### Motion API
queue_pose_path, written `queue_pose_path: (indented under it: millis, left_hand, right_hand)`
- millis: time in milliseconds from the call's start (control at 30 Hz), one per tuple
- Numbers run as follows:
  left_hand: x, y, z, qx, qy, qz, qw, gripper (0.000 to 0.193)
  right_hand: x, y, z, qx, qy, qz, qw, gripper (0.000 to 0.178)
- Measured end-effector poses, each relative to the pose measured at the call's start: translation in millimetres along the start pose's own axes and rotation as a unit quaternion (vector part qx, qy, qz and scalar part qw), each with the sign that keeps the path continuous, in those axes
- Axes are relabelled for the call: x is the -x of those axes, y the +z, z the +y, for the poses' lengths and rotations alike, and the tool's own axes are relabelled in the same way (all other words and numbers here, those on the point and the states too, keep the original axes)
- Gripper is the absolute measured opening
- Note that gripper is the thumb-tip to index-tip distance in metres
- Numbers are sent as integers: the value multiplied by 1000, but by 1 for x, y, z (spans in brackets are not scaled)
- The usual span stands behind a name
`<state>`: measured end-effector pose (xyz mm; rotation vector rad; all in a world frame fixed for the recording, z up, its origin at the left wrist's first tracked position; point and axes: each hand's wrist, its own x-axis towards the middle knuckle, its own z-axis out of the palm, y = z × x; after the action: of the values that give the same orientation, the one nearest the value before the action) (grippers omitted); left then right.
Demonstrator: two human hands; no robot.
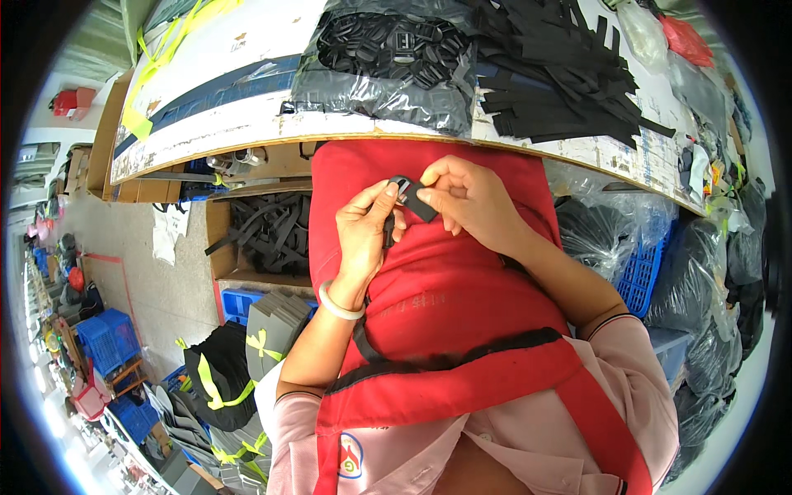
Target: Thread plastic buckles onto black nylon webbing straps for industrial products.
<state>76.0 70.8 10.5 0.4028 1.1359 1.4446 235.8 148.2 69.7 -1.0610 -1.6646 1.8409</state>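
Above the red apron (429,272) on my lap, my left hand (361,227) is closed in a pinch on a black plastic buckle (401,182). My right hand (477,205) pinches a short black webbing strap (423,207) right beside it, thumb on top. Strap and buckle meet between the two hands; the fingers hide whether the webbing is threaded through. More dark strap shows below my left fingers. On the table ahead, a clear plastic bag holds many black buckles (404,41), and a heap of cut black straps (553,91) lies to its right.
The white table's edge (280,149) runs just beyond my hands. Under it, a cardboard box (220,239) holds black straps. Bundled grey pieces (276,326) tied with yellow ribbon stand at left. Plastic bags (606,235) and a blue crate (645,268) crowd the right.
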Motion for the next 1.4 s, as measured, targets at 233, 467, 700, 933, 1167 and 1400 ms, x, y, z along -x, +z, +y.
queue_pose_path:
  millis: [233,467,700,933,1167,1400]
  left_hand:
    - [6,5,2,-117,92,-6,989,17]
    - [7,-6,2,-117,130,-36,984,15]
    - [17,-13,14,-201,174,-61,962,13]
    - [26,-23,14,-212,171,38,962,13]
    - [24,-31,5,-108,99,35,989,14]
    - [43,-46,34,-131,53,-18,990,11]
  right_hand:
    - [-6,6,15,-37,60,-1,998,20]
    - [-12,-2,31,-194,167,-72,964,17]
    - [-23,-4,47,-215,193,-215,933,21]
    - [-18,17,15,-53,138,-166,975,23]
    - [-20,28,36,-116,108,-106,982,20]
    - [-36,33,41,-152,87,-146,974,18]
